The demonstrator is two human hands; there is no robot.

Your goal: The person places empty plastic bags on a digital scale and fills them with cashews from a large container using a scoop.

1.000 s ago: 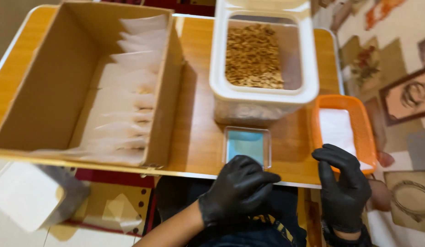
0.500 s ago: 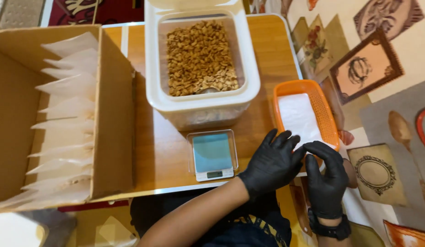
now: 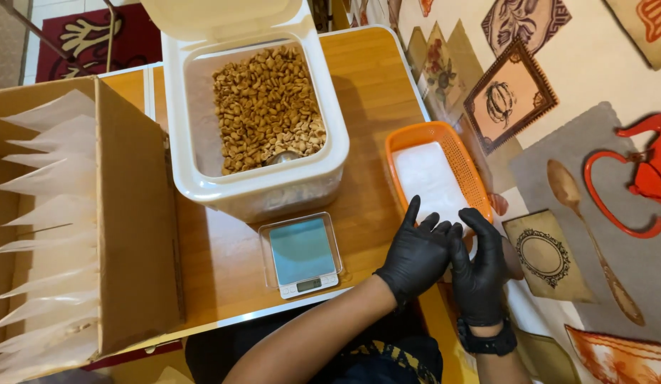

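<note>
Both hands wear black gloves and meet at the near end of an orange mesh basket (image 3: 472, 160) that holds a stack of white plastic bags (image 3: 426, 178). My left hand (image 3: 416, 257) has its fingers spread and presses sideways against my right hand (image 3: 481, 274). The right hand's fingers curl upward; a thin clear plastic bag (image 3: 514, 257) shows just behind it and seems to be pinched there. The hands hide whether the left hand also grips the bag.
A small digital scale (image 3: 302, 254) sits left of the hands on the wooden table (image 3: 373, 107). Behind it stands a white bin (image 3: 323, 178) of brown pellets with a scoop. A cardboard box (image 3: 135, 227) of filled clear bags is at the left. A patterned cloth (image 3: 593, 85) lies at the right.
The view has swung and drawn closer. Both hands moved from the table's front edge to the near end of the orange basket and came together.
</note>
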